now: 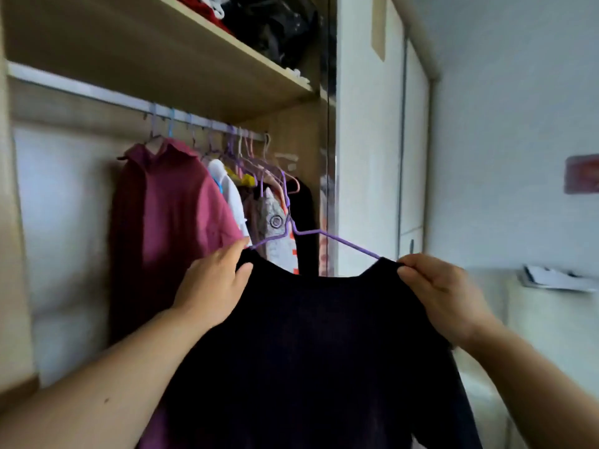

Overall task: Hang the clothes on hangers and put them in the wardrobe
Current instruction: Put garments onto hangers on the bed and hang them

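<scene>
Seen from head height, facing an open wardrobe (16,222). At centre, held up in front of it, a dark sweater (311,351) draped on a purple wire hanger (343,242). Hanger's long axis running from 9 o'clock to 3 o'clock, the 3 o'clock end slightly lower; hook pointing up toward 12 o'clock, in among the hangers already inside. Contact between hook and rail (97,92) impossible to tell. Sweater body hanging down toward 6 o'clock, neckline uppermost. Left hand (214,286) at 9 o'clock of the neckline, fingers (235,249) and thumb curled, pinching the sweater's shoulder by the hanger end. Right hand (444,296) at 3 o'clock of the neckline, fingers closed in a pinch on the other shoulder. Behind, at 10 o'clock, a maroon shirt (171,228) hanging from the rail, with a white garment (227,186) and a bunch of pastel hangers (249,157) just beside it on its 3 o'clock side. Above, at 12 o'clock, a shelf (162,53) piled with dark and red items. At 3 o'clock, white doors (366,157).
</scene>
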Demonstrator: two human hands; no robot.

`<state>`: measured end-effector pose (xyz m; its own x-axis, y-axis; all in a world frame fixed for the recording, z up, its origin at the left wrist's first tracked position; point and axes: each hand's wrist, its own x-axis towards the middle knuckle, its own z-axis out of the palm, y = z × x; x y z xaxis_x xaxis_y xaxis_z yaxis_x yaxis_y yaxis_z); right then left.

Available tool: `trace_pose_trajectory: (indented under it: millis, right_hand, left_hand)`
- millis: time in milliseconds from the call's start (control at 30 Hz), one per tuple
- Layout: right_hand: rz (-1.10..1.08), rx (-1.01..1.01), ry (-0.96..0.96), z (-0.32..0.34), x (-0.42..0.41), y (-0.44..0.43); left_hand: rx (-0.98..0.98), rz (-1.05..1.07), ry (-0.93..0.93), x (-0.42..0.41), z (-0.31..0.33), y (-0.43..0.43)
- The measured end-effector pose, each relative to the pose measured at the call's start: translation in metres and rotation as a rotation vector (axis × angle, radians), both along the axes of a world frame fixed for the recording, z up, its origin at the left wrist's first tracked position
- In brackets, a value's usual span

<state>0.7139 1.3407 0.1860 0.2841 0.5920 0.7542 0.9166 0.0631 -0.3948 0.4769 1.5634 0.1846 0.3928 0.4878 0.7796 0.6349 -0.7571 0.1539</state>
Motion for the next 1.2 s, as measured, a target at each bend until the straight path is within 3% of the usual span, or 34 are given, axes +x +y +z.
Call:
trace_pose_trajectory:
  millis: [267,567,967,1200]
  right_hand:
    - [-0.437,-0.193,0.167,-0.101,-0.054,-0.130]
    - [-0.882,-0.283,0.545,-0.240,-0.197,-0.271]
    - [-1.294,-0.303,0.996,-0.328,-0.363,-0.493]
    - [-1.454,-0.206,1.214,-0.372,-0.403,-0.604]
  left_hand:
    - [-0.280,-0.548,0.079,0.029,-0.093,-0.043]
    - [-0.518,-1.002,0.369,0.008,-0.196,-0.151]
    - [-0.474,-1.410,0.866,0.009,-0.285,-0.384]
    - [-0.481,-1.501,1.065,0.025,-0.341,-0.526]
